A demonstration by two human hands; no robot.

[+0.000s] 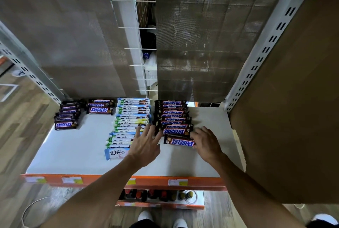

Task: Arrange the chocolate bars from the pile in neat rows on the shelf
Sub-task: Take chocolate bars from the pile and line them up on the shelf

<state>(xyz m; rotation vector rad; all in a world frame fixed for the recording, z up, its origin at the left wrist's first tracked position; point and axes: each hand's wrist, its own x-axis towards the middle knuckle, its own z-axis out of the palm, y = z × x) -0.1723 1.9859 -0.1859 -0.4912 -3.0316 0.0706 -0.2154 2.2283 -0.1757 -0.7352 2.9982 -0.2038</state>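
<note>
A: Entry: front Snickers bar [180, 142]. Location?
B: Shelf [73, 154], near end of the Snickers row [172, 116], slightly askew. Left hand [145, 145] released, fingers [148, 130] spread against the row's left side, likely squaring it. Right hand [207, 142] at the bar's right end; pinching or nudging, cannot tell.

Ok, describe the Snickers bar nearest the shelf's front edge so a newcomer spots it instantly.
On the white shelf, find the rightmost Snickers row. Its frontmost bar lies by the right hand; unlike its neighbours, its label reads upside down.
</note>
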